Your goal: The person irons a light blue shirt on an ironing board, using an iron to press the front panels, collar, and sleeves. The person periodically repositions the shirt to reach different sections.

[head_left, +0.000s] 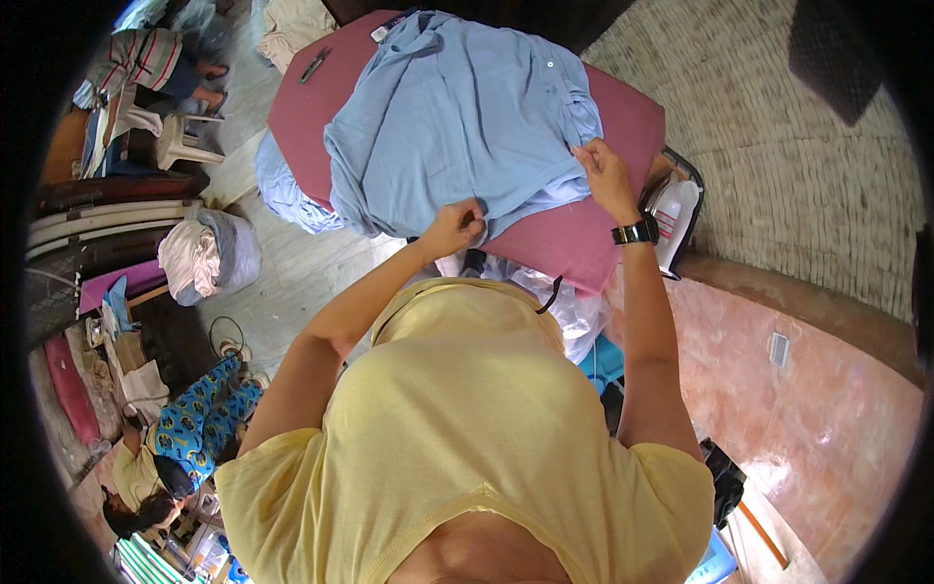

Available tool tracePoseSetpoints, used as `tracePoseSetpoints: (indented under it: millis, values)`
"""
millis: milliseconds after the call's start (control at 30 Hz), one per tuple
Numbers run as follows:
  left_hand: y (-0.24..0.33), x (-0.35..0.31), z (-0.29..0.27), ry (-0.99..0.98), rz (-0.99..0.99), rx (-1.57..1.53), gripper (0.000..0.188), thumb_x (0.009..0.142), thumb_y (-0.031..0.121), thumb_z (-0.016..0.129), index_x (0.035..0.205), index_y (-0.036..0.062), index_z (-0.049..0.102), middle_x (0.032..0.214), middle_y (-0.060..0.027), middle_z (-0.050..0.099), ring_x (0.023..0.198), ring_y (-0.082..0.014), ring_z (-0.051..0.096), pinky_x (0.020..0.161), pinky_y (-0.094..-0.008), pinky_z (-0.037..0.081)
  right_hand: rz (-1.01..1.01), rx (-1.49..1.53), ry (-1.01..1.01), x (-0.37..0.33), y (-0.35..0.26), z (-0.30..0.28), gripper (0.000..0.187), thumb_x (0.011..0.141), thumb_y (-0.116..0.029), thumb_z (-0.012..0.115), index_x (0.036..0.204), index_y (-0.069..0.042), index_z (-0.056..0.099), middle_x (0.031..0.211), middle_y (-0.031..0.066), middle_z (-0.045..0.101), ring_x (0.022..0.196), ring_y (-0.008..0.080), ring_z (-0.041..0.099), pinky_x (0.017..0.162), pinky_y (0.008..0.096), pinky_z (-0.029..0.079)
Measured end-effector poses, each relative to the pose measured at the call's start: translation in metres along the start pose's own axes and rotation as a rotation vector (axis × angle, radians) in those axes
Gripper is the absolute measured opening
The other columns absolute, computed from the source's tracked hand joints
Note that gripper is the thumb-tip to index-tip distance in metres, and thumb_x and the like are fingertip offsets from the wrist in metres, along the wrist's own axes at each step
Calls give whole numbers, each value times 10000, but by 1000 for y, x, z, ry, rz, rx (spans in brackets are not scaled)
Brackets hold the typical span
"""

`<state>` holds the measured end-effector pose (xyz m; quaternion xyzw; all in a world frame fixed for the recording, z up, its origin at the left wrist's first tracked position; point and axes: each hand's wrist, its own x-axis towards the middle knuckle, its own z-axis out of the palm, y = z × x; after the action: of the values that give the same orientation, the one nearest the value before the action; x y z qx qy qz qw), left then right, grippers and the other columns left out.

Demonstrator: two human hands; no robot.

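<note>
A light blue shirt [457, 117] lies spread across a maroon-topped table [623, 112] in front of me. My left hand [453, 230] is closed in a pinch on the shirt's near edge. Further right and a little farther away, my right hand [608, 180] pinches the shirt's right-hand edge between thumb and fingers, with a dark watch on that wrist. Between the two hands a paler blue layer [555, 192] shows beneath the upper cloth. One small white button shows near the shirt's far right corner.
Small thread snips [314, 65] lie on the table's far left. Another blue garment [287, 190] hangs by its left side. A clear bottle [667, 207] stands in a holder at the right. Leftward are a stuffed cloth sack [209, 255], a plastic chair [185, 142] and other people.
</note>
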<state>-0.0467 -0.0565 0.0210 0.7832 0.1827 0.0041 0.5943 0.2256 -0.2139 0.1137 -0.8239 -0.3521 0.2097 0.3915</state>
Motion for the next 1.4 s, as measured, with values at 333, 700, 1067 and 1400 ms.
tracePoseSetpoints:
  millis: [333,700,1067,1400]
  values:
    - [91,-38,-95,279,66,190,308,842,159,751,1041,59,537,840,-74,529,702,-182,526,655,-297,455,-169,-249,-178,13,-62,-55,241,644,77,647,847,-14,552,756,145,568,689,255,577,634,356,445]
    - [-28,-146,-159,1165,-317,645,153,768,-38,587,914,5,600,800,-160,638,777,-357,644,672,-436,481,-283,-380,434,20,-82,-101,251,721,60,564,958,-20,560,792,125,614,736,233,612,671,335,486]
    - [-83,-157,-123,1060,-282,-470,230,858,18,596,1057,-61,679,811,-42,689,701,-100,615,630,-241,503,-252,-52,83,19,-41,-133,229,792,83,605,996,-20,596,918,70,654,863,129,624,711,241,494]
    - [2,-197,-170,954,-205,-417,330,944,147,489,1230,60,626,921,-44,647,804,-131,627,689,-286,537,-16,570,-62,38,-68,-189,309,970,-87,552,1258,22,528,1111,93,637,838,127,663,665,234,582]
